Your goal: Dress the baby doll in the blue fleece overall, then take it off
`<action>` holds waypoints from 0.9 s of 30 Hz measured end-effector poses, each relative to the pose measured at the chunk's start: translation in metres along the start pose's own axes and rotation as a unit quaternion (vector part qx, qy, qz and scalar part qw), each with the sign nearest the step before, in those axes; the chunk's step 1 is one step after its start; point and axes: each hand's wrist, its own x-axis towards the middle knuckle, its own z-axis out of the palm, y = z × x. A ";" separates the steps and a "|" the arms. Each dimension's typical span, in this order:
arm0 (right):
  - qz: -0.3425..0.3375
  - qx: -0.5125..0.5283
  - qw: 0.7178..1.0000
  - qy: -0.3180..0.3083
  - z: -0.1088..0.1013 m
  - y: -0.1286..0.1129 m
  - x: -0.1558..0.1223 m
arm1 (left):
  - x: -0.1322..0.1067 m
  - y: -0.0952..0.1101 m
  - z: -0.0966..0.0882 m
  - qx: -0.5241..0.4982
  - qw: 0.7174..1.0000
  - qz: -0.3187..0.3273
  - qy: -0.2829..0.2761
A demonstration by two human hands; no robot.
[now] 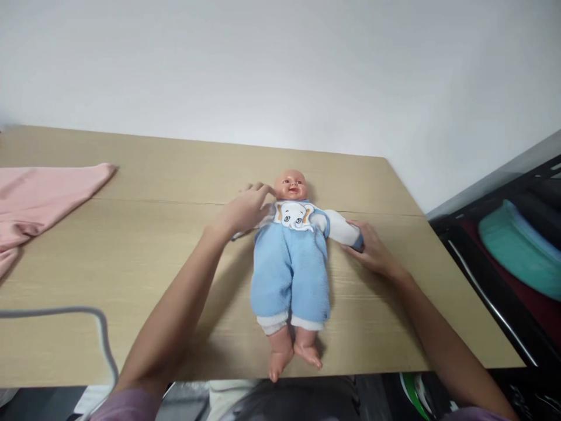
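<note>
A baby doll (290, 263) lies on its back on the wooden table, its head towards the wall and its bare feet at the front edge. It wears a blue and white fleece outfit with an elephant face on the chest. My right hand (370, 248) has its fingers around the cuffed end of the doll's sleeve (344, 228), which is stretched out to the side. Beside the doll's head and shoulder is my left hand (248, 207), fingers apart, over the doll's other arm. That arm is mostly hidden behind my hand and wrist.
Pink cloth (48, 202) lies on the table (153, 234) at the left. A grey cable (99, 327) bends over the front left edge. To the right stands a black rack (482, 280) with a teal item (517, 251). A white wall is behind the table.
</note>
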 end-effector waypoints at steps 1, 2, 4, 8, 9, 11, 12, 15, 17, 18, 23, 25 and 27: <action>0.014 0.017 1.000 -0.002 0.000 0.005 -0.005 | 0.004 0.018 0.007 -0.019 0.999 0.036 0.035; 0.028 0.041 0.999 -0.001 0.000 0.009 -0.008 | 0.011 0.036 0.016 -0.033 0.995 0.078 0.051; 0.062 0.119 0.991 0.015 0.001 0.014 -0.008 | 0.026 0.065 0.036 -0.019 0.990 0.127 0.060; 0.111 0.263 0.955 0.086 0.001 0.016 0.005 | 0.057 0.091 0.068 0.027 0.992 0.122 0.019; 0.120 0.287 0.945 0.105 0.001 0.014 0.010 | 0.061 0.091 0.072 0.017 0.992 0.123 0.011; 0.135 0.339 0.923 0.125 0.000 0.009 0.021 | 0.063 0.088 0.075 -0.030 0.990 0.138 0.012; 0.138 0.365 0.911 0.130 0.000 0.006 0.027 | 0.062 0.086 0.075 -0.056 0.987 0.151 0.021; 0.124 0.409 0.892 0.144 0.007 -0.008 0.048 | 0.053 0.080 0.073 -0.099 0.971 0.211 0.053; 0.102 0.409 0.895 0.144 0.017 -0.019 0.060 | 0.047 0.078 0.071 -0.103 0.959 0.253 0.070; 0.090 0.402 0.901 0.136 0.023 -0.025 0.065 | 0.045 0.077 0.071 -0.104 0.953 0.273 0.076; 0.005 0.302 0.950 0.077 0.046 -0.046 0.064 | 0.038 0.074 0.070 -0.152 0.934 0.309 0.099; -0.029 0.258 0.964 0.063 0.045 -0.049 0.057 | 0.037 0.075 0.069 -0.226 0.926 0.285 0.104; -0.059 0.233 0.969 0.049 0.040 -0.052 0.051 | 0.037 0.078 0.068 -0.309 0.908 0.260 0.106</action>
